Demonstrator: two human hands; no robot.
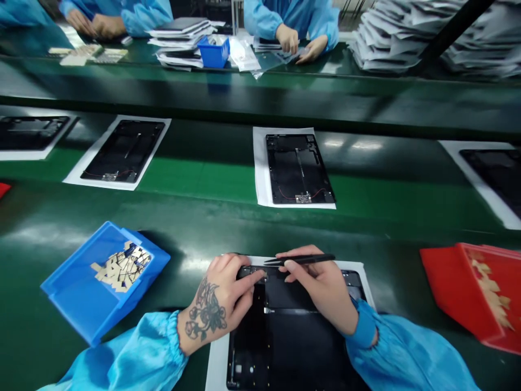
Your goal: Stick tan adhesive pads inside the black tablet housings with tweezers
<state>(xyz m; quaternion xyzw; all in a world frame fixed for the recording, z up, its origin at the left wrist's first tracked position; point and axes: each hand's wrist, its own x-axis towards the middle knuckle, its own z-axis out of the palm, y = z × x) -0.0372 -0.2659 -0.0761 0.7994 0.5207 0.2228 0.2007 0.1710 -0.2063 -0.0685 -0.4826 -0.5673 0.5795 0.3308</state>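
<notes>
A black device housing (301, 347) lies on a white sheet (216, 361) at the bottom centre. My left hand (223, 298) rests over its upper left corner, index finger extended onto a small part near the top edge, the other fingers bent. It holds nothing that I can see. My right hand (319, 282) grips black tweezers (303, 259) above the housing's top edge, their tips pointing left, close to my left index finger. A thin pale strip (285, 311) runs across the housing below both hands.
A blue bin (77, 293) with small pale pieces stands left, a red bin (448, 282) right. Beyond, several housings on white sheets, one (301, 168) straight ahead, lie along the green belt (203, 174). Across it, co-workers' hands (288, 39) work beside stacked sheets (386, 38).
</notes>
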